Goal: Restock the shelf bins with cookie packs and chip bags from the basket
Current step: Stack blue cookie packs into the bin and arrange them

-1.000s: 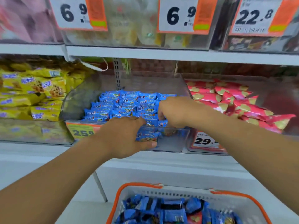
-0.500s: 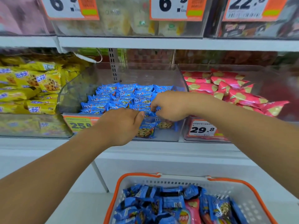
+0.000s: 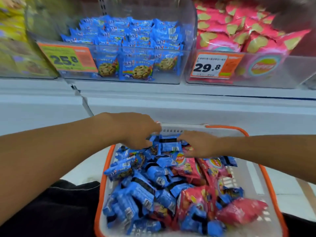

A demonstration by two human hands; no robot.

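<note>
Both hands are down in the far end of the basket (image 3: 266,177), which sits near, below the shelf, so packs are in easy reach of the bins. Left hand (image 3: 136,132) reaches over the far left rim, fingers curled down onto the blue cookie packs (image 3: 168,146); looks like a grab starting, but I cannot tell if it has closed on one. Right hand (image 3: 200,144) lies on the pile from the right, fingers on the same cluster where blue meets pink; grip also unclear, blurred. Likely gathering several at once to save trips. Pink chip bags (image 3: 239,212) fill the basket's right side. Cookie bin (image 3: 188,65), tag 25.8, is far center and partly full; chip bin (image 3: 290,79), tag 29.8, is far right.
</note>
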